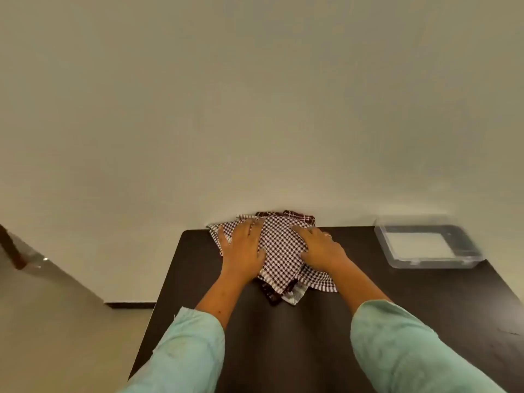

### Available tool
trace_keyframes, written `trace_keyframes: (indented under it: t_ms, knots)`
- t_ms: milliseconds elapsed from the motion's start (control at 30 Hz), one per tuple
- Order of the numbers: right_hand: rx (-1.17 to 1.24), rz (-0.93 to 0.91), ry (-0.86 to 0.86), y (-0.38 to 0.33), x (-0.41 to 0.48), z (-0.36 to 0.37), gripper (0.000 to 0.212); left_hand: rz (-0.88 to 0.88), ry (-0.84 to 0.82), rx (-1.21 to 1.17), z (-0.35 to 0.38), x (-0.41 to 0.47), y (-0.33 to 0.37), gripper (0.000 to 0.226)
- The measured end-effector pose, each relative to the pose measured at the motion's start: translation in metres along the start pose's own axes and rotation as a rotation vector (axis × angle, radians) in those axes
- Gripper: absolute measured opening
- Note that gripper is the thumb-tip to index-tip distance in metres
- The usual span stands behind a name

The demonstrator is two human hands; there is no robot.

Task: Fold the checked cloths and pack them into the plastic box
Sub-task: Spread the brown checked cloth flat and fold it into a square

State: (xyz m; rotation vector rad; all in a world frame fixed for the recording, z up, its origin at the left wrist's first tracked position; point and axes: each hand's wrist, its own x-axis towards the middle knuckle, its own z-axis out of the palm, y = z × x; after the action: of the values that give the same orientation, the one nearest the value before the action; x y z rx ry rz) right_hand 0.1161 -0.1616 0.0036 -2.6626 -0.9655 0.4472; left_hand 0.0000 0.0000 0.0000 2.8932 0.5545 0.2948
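A pile of brown-and-white checked cloths (pixel 279 251) lies at the far edge of the dark table (pixel 283 350), against the wall. My left hand (pixel 242 245) rests flat on the left part of the top cloth, fingers spread. My right hand (pixel 319 246) presses flat on its right part, a ring on one finger. Darker checked cloths (pixel 286 214) stick out behind and below the top one. The clear plastic box (pixel 428 245) stands open at the table's far right, apart from both hands; something white shows inside or through it.
A beige wall (pixel 255 109) rises right behind the table. To the left the floor (pixel 51 321) drops away past the table's left edge, with a dark furniture leg (pixel 12 251) at far left. Bare table surface lies between my sleeves.
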Motion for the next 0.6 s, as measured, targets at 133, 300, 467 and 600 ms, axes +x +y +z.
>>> trace_keyframes:
  t_ms: [133, 300, 467, 600]
  knots:
    - [-0.115, 0.091, -0.037, 0.003, 0.011, 0.030, 0.069, 0.053, -0.230, -0.030, 0.030, -0.004, -0.008, 0.057]
    - [-0.031, 0.098, 0.247, -0.003, 0.018, 0.039, 0.021, -0.016, -0.323, -0.147, 0.052, -0.016, -0.007, 0.060]
    - [0.121, 0.041, 0.377, -0.012, 0.020, 0.026, 0.013, -0.130, -0.352, -0.160, 0.067, -0.023, -0.003, 0.087]
    - [0.250, -0.022, 0.430, -0.032, 0.019, 0.007, 0.009, -0.273, -0.102, -0.497, 0.063, -0.016, 0.002, 0.068]
